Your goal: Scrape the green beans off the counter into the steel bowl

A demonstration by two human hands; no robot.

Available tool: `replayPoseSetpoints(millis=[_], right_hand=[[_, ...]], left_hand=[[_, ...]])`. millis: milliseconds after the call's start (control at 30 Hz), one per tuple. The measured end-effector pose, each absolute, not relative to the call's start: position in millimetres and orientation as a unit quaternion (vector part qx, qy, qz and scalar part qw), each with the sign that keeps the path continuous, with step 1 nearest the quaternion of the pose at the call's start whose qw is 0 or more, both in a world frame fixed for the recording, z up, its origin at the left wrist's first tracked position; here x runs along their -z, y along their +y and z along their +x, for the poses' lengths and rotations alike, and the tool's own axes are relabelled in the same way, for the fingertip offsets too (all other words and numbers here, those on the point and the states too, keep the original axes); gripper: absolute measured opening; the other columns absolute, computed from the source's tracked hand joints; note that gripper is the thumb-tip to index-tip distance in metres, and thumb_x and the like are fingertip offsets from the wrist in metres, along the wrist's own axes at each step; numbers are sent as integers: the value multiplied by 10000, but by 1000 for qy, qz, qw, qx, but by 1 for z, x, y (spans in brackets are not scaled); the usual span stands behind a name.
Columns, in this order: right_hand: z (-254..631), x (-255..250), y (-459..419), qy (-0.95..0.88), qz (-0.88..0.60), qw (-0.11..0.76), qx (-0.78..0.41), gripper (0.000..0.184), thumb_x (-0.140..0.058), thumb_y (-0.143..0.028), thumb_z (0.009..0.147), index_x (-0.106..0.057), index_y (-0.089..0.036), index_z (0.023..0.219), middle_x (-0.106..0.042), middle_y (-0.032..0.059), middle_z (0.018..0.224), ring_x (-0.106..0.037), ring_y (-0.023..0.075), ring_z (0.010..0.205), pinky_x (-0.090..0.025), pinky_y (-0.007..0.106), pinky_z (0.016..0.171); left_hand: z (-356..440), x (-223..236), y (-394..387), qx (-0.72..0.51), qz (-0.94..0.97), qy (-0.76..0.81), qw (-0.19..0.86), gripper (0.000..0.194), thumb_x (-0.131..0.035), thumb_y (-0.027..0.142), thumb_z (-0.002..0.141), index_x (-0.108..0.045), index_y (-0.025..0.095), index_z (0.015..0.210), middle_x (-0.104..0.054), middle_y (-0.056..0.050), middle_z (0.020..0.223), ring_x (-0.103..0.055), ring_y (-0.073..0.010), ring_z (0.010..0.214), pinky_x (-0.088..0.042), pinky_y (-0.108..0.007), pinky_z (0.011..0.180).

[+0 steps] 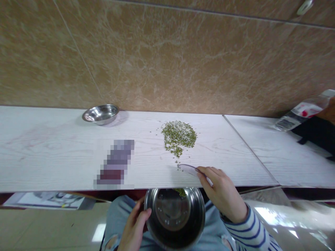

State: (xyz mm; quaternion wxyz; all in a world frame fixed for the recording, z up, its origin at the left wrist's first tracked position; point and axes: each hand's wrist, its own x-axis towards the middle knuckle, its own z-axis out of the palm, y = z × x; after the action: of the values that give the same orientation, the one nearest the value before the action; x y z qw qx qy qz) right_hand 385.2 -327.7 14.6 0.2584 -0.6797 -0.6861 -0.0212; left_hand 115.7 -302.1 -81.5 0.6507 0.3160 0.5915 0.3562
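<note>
A loose pile of small green mung beans lies on the white wood-grain table, with a few strays trailing toward the near edge. My right hand is shut on a clear plastic scraper, whose tip rests on the tabletop just below the pile. My left hand grips the rim of a steel bowl, held below the table's near edge over my lap. A small clump of beans shows inside the bowl, partly hidden by the table edge.
A small steel dish stands at the back of the table. A pixelated object lies left of the beans. At the far right, a plastic bottle lies near another person's hand. A tiled wall rises behind the table.
</note>
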Motion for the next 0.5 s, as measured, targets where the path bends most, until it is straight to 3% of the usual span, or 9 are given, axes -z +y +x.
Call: replayPoseSetpoints(millis=[200, 500], right_hand=[[390, -12, -327, -676, -691, 252, 43, 248, -419, -232, 1002, -661, -194, 1043, -756, 70, 950, -708, 212, 838, -529, 352, 745], [390, -11, -327, -665, -696, 266, 43, 243, -428, -236, 993, -663, -192, 1034, -756, 68, 949, -708, 212, 842, -530, 360, 749]], left_hand=[[110, 92, -302, -353, 322, 595, 646, 480, -713, 457, 706, -734, 227, 1127, -699, -63, 1314, -459, -356, 1383, -337, -470, 1151], [113, 81, -304, -353, 317, 600, 644, 464, -699, 446, 706, -733, 236, 1118, -718, -57, 1274, -504, -356, 1340, -427, -454, 1078]])
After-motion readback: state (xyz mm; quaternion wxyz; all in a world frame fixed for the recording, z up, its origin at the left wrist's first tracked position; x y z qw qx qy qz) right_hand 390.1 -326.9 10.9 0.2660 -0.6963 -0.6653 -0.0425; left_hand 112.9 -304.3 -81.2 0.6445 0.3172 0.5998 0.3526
